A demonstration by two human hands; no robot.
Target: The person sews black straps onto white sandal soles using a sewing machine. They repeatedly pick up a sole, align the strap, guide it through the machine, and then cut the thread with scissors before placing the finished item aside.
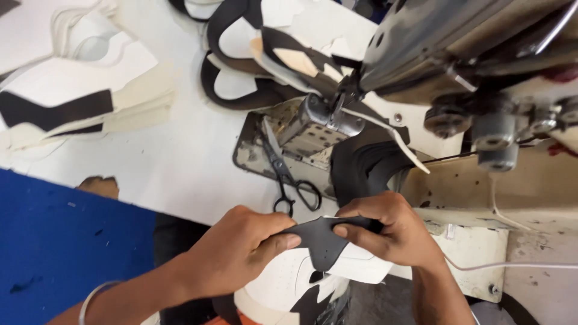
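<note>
We pinch the black cut piece (pixel 319 238) between our left hand (pixel 238 250) and right hand (pixel 391 225); it spans both grips, thumbs pressed on top, wrists angled inward.

We have a single view, from a camera worn on our head, tilted steeply down and a little forward over the edge of the white worktable (pixel 180 162). It sits close: our left hand (pixel 238 250) and right hand (pixel 388 232) fill the lower middle, forearms running off the bottom edge. The sewing machine (pixel 457 54) crowds the upper right, cut off by the frame. The scissors (pixel 289 174) lie near centre. No second view shares the scene.
</note>
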